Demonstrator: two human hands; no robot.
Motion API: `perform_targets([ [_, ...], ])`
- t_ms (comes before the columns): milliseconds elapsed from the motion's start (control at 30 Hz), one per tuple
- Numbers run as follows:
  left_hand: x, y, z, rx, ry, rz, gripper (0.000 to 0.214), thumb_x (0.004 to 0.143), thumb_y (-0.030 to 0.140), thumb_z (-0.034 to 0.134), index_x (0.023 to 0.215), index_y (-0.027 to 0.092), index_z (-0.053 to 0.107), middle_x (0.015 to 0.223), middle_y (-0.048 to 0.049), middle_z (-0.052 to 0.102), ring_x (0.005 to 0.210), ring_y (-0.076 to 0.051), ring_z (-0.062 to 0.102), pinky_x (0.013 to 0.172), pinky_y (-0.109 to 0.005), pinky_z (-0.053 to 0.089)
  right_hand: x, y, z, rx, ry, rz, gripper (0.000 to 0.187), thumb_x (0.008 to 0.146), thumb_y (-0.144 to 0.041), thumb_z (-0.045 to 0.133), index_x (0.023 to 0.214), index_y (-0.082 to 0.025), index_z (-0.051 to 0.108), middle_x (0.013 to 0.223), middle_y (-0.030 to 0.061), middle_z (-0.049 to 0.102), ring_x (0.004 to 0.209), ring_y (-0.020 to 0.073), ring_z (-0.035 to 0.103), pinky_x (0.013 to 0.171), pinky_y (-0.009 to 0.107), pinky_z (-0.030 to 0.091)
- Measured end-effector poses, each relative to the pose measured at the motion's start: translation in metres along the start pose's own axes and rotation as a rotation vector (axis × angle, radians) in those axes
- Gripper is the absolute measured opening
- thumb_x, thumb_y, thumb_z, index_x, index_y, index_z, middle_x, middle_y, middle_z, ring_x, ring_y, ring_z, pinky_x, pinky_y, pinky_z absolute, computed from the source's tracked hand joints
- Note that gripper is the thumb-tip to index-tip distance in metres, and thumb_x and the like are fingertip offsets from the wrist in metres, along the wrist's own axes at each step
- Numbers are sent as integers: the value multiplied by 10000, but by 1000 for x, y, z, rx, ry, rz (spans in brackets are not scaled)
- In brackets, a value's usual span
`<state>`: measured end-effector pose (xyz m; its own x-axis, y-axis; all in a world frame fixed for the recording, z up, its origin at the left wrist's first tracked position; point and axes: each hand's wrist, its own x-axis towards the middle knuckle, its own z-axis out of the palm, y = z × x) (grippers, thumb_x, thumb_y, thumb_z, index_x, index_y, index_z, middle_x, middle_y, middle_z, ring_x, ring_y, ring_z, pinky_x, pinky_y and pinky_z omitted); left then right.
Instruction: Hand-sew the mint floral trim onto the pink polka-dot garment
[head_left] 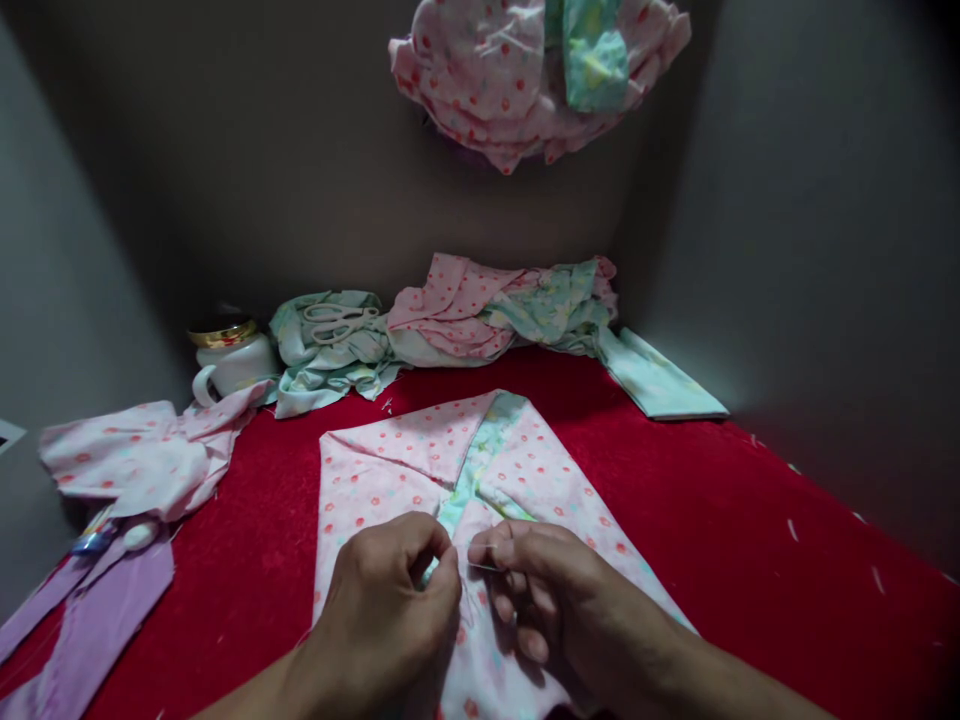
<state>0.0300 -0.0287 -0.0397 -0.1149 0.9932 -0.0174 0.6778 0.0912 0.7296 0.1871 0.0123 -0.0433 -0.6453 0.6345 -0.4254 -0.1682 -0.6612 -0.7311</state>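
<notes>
A pink fabric piece with red dots lies on the red cloth surface, its flaps folded back over a pale green lining. My left hand pinches the fabric at its middle, fingers closed. My right hand is closed beside it, thumb and forefinger pinching what looks like a thin needle that points at the left hand's fingertips. The two hands nearly touch.
Crumpled pink and green fabrics lie at the back, with scissors on a green pile. A white mug with a gold lid stands back left. Pink and lilac cloth pieces lie left. A fabric bundle hangs above.
</notes>
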Motion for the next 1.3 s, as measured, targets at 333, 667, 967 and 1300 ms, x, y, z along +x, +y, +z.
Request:
perform_targets([
  [333, 9, -7, 4, -533, -104, -93, 286, 751, 405, 541, 640, 141, 531, 518, 36, 428, 476, -81, 332, 442, -191, 244, 1, -6, -1, 46, -116, 73, 320, 753, -260, 506, 460, -182, 404, 346, -60, 358, 286, 45, 276, 300, 186, 158],
  [667, 7, -1, -1, -646, -263, -125, 248, 738, 331, 535, 838, 129, 638, 507, 64, 350, 461, -67, 239, 447, -203, 173, 1, -17, -6, 68, -69, -22, 239, 695, -334, 698, 830, -157, 611, 358, -141, 252, 324, 23, 127, 318, 166, 97],
  [967, 7, -6, 1, -701, -234, -142, 231, 746, 317, 477, 572, 176, 416, 474, 71, 312, 449, -70, 228, 430, -212, 153, 0, -21, -7, -7, 47, -39, 205, 660, -326, 692, 704, -171, 566, 395, -128, 242, 354, 28, 133, 336, 164, 116],
  [1300, 9, -9, 3, -765, -50, -201, 276, 682, 350, 497, 522, 193, 336, 465, 84, 236, 429, -56, 154, 408, -205, 103, 0, -26, -14, -372, 41, -8, 312, 651, -428, 687, 554, -151, 583, 321, -90, 340, 279, 33, 240, 299, 180, 201],
])
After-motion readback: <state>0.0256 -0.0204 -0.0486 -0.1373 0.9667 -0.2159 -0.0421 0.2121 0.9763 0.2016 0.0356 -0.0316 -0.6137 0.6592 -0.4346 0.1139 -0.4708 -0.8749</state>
